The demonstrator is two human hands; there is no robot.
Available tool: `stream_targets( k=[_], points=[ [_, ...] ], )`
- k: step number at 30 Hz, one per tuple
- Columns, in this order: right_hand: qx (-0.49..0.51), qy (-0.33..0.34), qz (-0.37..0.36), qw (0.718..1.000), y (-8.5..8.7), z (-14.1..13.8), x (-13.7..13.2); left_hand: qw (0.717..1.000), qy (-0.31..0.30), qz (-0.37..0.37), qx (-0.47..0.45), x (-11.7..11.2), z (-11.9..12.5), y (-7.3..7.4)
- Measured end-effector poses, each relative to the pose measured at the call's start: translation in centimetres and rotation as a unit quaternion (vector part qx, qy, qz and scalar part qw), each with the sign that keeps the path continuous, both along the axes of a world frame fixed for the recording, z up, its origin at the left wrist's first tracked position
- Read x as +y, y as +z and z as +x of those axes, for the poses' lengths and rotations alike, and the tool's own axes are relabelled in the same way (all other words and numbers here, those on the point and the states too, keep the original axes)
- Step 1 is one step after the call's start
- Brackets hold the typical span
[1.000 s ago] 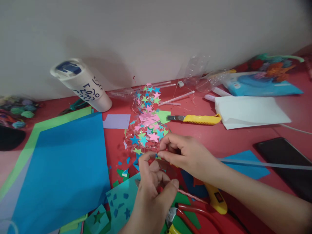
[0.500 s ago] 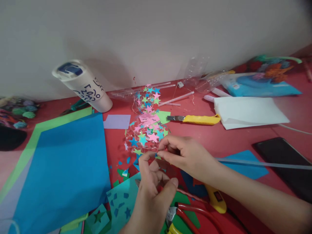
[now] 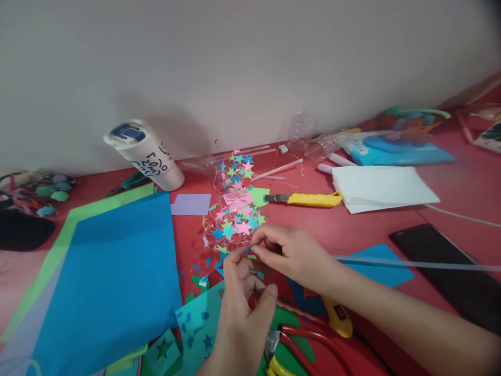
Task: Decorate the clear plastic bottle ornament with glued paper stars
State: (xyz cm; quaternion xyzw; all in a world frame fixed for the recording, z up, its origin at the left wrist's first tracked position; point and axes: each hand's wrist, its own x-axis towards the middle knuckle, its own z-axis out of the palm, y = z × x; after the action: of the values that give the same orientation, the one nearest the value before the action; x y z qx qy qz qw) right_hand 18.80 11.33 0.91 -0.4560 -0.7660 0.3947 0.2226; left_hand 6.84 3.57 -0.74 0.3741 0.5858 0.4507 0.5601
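My right hand (image 3: 291, 256) pinches a tiny blue paper piece (image 3: 249, 249) between thumb and forefinger. The piece meets the forefinger tip of my left hand (image 3: 248, 308), whose other fingers curl loosely and whose thumb stands apart. Just beyond both hands is a clear, rounded form covered in colourful paper stars (image 3: 243, 228), with a pink paper band (image 3: 237, 200) around its middle. Below the hands lie pliers with red handles (image 3: 305, 344), a yellow-handled tool (image 3: 338, 317) and a teal sheet (image 3: 195, 318) with small cut-outs on it.
A yellow box cutter (image 3: 315, 199) lies behind my right hand, near folded white paper (image 3: 383, 188). A dark phone (image 3: 438, 261) is at right, crossed by a translucent strip (image 3: 371, 260). Blue paper (image 3: 117, 271) covers the left. A white tumbler (image 3: 151, 156) stands by the wall.
The camera view has shifted slightly, so the tabletop things appear lower. My hands keep nearly the same pose, with the blue piece still at the fingertips.
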Motion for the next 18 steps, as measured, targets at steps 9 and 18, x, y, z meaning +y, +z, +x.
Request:
stream_targets(
  k=[9, 18],
  points=[
    [0.024, 0.013, -0.009, 1.000, 0.1, -0.1, 0.2, 0.999, -0.031, -0.020, 0.033, -0.2, -0.3, 1.2],
    [0.008, 0.021, 0.039, 0.999, 0.8, -0.6, 0.3, 0.999, -0.023, 0.007, 0.022, -0.2, -0.5, 1.2]
  ],
)
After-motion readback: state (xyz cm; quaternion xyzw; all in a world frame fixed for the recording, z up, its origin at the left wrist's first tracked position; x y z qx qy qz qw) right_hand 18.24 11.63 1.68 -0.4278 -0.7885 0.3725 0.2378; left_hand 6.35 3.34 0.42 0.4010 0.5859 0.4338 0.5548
